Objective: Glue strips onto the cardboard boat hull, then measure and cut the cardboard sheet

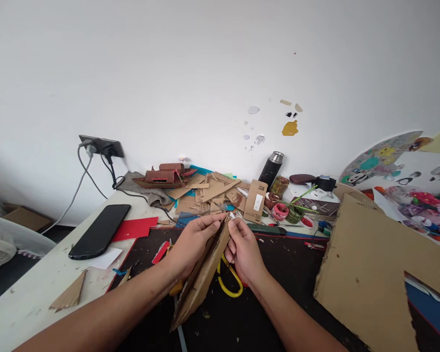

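Over the middle of the dark, red-edged mat was one long, narrow, brown cardboard piece, its layers standing slightly apart, raised on a slant with its lower end toward the wearer; whether it was one folded strip or two strips could not be told. Both hands were nearly closed on its upper end: the left hand pinched the edge between thumb and fingers, and the right hand gripped the same end between thumb and forefinger, its other fingers curled under. The fingertips of the two hands were close together.

Just beside the right hand lay one yellow scissor-type handle, partly covered; near the left wrist lay one red, ribbed piece. Farther left, one black, rounded phone-like slab lay beside one red paper sheet on the white tabletop. To the right was one large, notched cardboard sheet. Toward the wall were two open paint jars, one pink-red and one green, plus one black flask.

Both bare forearms slanted inward from the lower corners, meeting at the cardboard.
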`<state>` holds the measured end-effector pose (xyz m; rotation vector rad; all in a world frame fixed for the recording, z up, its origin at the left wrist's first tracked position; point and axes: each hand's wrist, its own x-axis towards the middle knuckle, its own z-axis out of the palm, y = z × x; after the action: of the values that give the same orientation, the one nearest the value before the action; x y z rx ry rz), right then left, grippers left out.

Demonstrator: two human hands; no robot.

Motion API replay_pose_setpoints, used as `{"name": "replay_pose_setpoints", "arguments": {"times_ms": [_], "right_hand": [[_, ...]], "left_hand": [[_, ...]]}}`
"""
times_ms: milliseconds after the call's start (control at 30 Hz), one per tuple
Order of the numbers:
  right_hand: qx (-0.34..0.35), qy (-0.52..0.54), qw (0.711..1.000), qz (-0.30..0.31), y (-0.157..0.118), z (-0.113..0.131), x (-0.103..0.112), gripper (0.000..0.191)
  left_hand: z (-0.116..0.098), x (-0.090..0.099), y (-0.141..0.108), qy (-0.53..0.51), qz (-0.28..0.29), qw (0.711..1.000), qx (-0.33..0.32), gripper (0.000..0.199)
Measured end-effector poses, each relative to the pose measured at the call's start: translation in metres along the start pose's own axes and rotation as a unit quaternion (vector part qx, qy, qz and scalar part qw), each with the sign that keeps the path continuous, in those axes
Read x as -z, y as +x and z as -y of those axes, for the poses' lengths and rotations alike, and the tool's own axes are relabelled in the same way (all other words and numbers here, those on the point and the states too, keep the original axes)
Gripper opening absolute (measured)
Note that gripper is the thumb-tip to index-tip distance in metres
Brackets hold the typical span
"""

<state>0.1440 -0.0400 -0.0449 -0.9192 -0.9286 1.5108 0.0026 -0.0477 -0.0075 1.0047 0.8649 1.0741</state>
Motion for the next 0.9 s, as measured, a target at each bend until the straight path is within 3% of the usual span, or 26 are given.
{"name": "replay_pose_setpoints", "arguments": {"times_ms": [567,900], "right_hand": [[-0.002,0.017,1.0,0.003,0.0001,0.0014,-0.0022,0.058],[-0.001,0.016,1.0,0.025,0.0,-0.0011,-0.0012,0.053]], "left_hand": [[0.0014,0.0024,-0.0001,0.002,0.033,0.999,-0.04,0.058],[-0.0027,0.0068,0.0032,0.025,0.006,0.998,-0.05,0.05]]}}
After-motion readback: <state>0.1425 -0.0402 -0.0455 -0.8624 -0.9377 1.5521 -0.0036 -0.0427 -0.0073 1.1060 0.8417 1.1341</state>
